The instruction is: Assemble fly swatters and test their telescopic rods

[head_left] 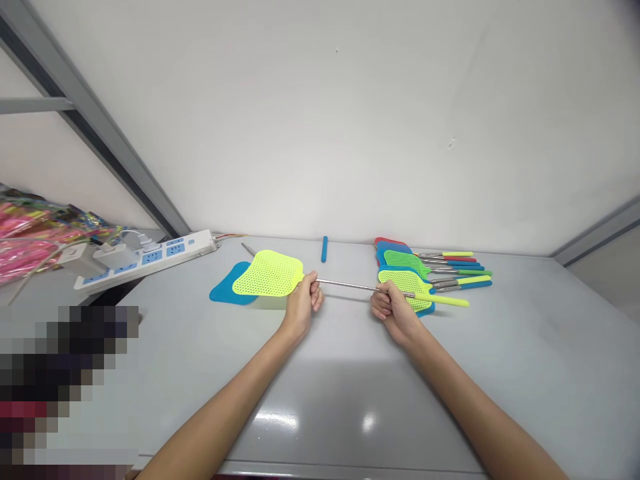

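A yellow fly swatter [270, 273] with a perforated head and an extended metal rod spans both my hands above the table. My left hand [301, 303] is closed around the neck just below the head. Farther along the rod, my right hand [395, 305] grips it near the yellow handle, which sticks out to the right. Under the yellow head lies a blue swatter head [233, 288], partly covered. A thin metal rod [248, 249] rests behind it. At the back middle lies a loose blue handle [325, 249]. Several swatters, one with a green head [404, 261], are stacked beside my right hand.
A white power strip [165, 253] with plugged-in adapters sits at the left edge of the grey table [340, 407]. Beyond it are pink items in clear plastic [35, 230]. A white wall [340, 133] rises behind. The lower left is pixelated.
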Demonstrator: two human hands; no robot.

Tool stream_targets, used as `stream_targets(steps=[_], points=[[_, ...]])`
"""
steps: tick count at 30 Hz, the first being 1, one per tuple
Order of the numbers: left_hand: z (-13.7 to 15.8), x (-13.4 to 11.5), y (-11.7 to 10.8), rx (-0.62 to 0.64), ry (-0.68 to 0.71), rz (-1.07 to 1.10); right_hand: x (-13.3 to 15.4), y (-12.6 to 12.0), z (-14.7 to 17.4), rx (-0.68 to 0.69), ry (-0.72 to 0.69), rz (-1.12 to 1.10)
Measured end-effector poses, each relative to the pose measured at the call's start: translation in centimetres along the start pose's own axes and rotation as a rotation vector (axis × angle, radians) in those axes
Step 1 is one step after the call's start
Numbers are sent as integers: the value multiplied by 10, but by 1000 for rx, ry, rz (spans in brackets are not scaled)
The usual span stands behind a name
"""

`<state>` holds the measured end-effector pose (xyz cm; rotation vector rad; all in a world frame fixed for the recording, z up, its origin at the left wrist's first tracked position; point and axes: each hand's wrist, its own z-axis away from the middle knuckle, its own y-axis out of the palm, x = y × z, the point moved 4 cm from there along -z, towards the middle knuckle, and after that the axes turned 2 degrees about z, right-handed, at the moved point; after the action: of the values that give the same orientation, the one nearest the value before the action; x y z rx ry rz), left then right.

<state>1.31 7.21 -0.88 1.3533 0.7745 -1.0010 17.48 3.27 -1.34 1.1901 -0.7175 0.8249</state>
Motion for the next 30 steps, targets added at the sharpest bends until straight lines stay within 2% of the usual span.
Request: stream_targets(steps=[20, 30], points=[[-3, -3, -3, -27, 31, -22, 4, 1, -1, 19, -3, 37], [-5, -11, -8, -89, 82, -49, 5, 4, 1, 20, 3, 29]])
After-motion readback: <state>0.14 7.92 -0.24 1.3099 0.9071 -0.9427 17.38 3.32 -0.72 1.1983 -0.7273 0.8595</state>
